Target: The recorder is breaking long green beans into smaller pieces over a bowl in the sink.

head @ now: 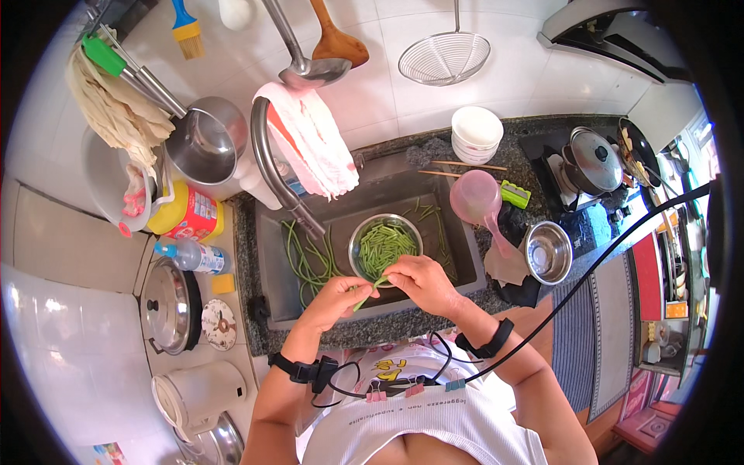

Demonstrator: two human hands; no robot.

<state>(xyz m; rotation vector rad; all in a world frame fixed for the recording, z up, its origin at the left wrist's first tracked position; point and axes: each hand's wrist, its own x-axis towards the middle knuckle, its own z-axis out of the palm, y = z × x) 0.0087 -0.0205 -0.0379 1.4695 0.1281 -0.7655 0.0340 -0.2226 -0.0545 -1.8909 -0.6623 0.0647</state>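
Over the near edge of the sink, my left hand (340, 297) and my right hand (422, 282) pinch a short piece of green bean (380, 282) between them. A further length of it hangs below the left fingers. Just beyond the hands, a round metal bowl (352, 251) stands in the sink (273, 302), filled with cut green bean pieces (385, 244). Long uncut beans (302, 261) lie in the sink to the left of the bowl. More pieces (440, 229) are scattered on the sink floor to its right.
The faucet (270, 157), draped with a pink towel (317, 145), arches over the sink's left part. Right of the sink are a pink ladle (475, 195), a green peeler (515, 194), an empty metal bowl (548, 253) and stacked white bowls (476, 133). A black cable crosses at right.
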